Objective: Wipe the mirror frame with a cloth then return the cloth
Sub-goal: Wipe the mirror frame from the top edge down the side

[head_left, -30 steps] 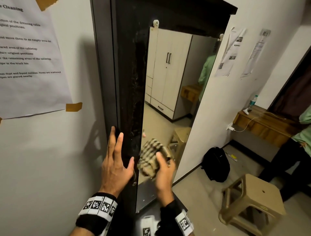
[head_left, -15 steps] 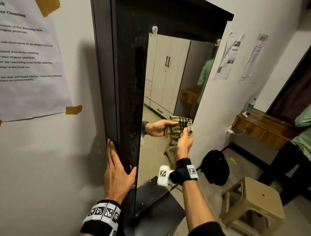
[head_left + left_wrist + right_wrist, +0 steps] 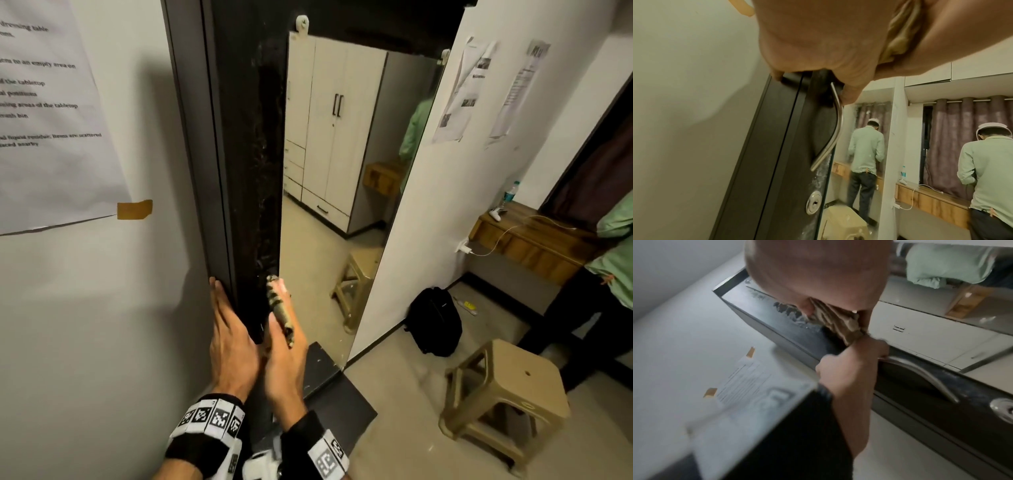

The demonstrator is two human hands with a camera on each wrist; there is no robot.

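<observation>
The tall mirror (image 3: 342,154) has a dark frame (image 3: 253,171) smeared with pale dust. My left hand (image 3: 226,308) lies with straight fingers along the frame's outer edge, and its thumb (image 3: 849,95) is by the top of the metal handle (image 3: 835,129). Right beside it, my right hand (image 3: 284,329) grips a folded checked cloth (image 3: 278,308) and presses it on the frame's strip next to the glass. The right wrist view shows the cloth (image 3: 836,322) bunched under my fingers against the dusty strip, just above my left hand (image 3: 849,369).
A keyhole (image 3: 813,204) sits below the handle. A taped paper sheet (image 3: 51,120) hangs on the left wall. On the floor at the right are a beige plastic stool (image 3: 507,394) and a black backpack (image 3: 435,322). A person in a green shirt (image 3: 613,267) stands by a wooden shelf (image 3: 534,243).
My right hand has brought the cloth from the mirror's right edge down and left to the left frame strip, beside my left hand. The left hand has stayed on the frame's edge.
</observation>
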